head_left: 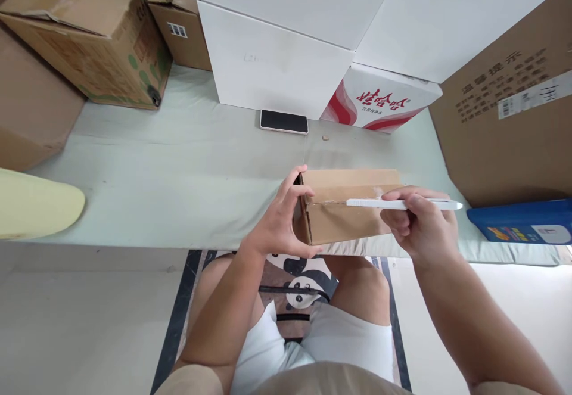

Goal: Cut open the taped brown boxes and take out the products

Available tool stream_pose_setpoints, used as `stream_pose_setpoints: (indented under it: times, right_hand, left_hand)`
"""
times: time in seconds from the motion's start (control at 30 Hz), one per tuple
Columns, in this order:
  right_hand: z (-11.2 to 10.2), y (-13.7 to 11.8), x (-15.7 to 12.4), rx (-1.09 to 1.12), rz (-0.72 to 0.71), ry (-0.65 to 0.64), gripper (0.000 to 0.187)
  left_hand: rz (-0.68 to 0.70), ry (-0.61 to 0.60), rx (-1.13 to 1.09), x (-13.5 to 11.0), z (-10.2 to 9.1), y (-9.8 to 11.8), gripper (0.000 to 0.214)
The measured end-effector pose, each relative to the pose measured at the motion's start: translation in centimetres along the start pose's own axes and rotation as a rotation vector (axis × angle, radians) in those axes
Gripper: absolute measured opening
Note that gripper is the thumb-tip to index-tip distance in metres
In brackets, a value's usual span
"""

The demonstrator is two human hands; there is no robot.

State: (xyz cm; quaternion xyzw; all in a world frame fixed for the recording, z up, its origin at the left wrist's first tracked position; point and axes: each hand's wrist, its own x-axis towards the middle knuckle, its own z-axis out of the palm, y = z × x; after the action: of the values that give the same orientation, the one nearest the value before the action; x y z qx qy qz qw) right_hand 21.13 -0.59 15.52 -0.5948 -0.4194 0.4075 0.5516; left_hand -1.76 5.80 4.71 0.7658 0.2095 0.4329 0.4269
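Note:
A small brown cardboard box (pixel 346 224) lies on the pale green cloth near the front edge, with a seam running along its top. My left hand (pixel 286 216) grips its left end, fingertips at the far top corner and thumb at the near lower corner. In my right hand (pixel 417 219) is a slim white box cutter (pixel 370 203), held level above the right part of the box. Its left end lies over the seam; whether it touches the cardboard I cannot tell. My right fingers are curled around it and hide part of the box's right end.
Beyond the box lie a phone (pixel 284 122) and a small brown scrap (pixel 325 138). White cartons (pixel 277 55) and a red-and-white carton (pixel 379 100) stand behind. Large cardboard boxes (pixel 129 55) fill the left; another (pixel 504 109) stands right, beside a blue package (pixel 522 221).

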Motion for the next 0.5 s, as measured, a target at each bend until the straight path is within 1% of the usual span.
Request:
stream_pose_setpoints:
  times: [0.1, 0.27, 0.37, 0.5]
  right_hand:
    - [0.8, 0.1, -0.1, 0.034, -0.014, -0.026, 0.017]
    - [1.5, 0.3, -0.2, -0.013, 0.034, -0.003, 0.015]
    - [1.2, 0.4, -0.3, -0.070, 0.038, -0.009, 0.016]
    - [0.2, 0.7, -0.4, -0.103, 0.020, -0.004, 0.014]
  left_hand:
    - [-0.012, -0.003, 0.004, 0.0, 0.0, 0.1, 0.089]
    - [-0.021, -0.005, -0.012, -0.1, -0.1, 0.1, 0.089]
    - [-0.048, -0.018, 0.004, -0.2, -0.1, 0.1, 0.091]
    - [-0.049, -0.024, 0.023, -0.2, -0.1, 0.1, 0.091]
